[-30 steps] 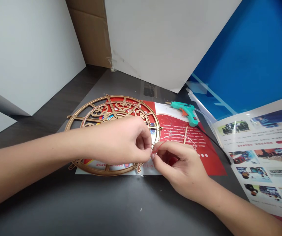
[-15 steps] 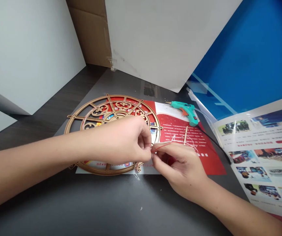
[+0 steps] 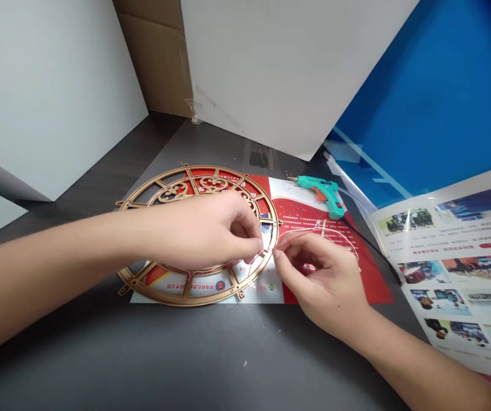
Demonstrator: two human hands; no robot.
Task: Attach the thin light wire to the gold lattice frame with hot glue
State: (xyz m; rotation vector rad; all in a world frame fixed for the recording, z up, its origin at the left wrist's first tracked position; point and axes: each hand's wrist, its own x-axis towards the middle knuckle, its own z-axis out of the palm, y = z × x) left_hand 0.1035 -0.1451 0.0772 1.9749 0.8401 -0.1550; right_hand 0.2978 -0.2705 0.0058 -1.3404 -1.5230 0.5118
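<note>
A round gold openwork frame [image 3: 187,293] with spokes and scroll ornaments lies flat. My left hand [image 3: 223,228] reaches across it, thumb and fingertips pinched on a thin red and white wire [image 3: 300,233] near the frame's right rim; the exact hold is partly hidden. Just to the right, my right hand [image 3: 326,274] pinches the same wire between thumb and index finger. From there the wire loops back over the right hand. Fine red strands also run along parts of the frame.
Under the frame lies a red and white printed sheet [image 3: 373,285] on the dark grey table [image 3: 211,354]. A teal glue gun [image 3: 322,193] with a black cord lies behind my right hand. White panels [image 3: 288,68] stand at the back; a printed poster [image 3: 454,268] lies at right.
My hands have drawn slightly apart: the left has shifted a little up and left, the right slightly to the right. More of the frame's lower right rim shows, and the wire loop stands wider.
</note>
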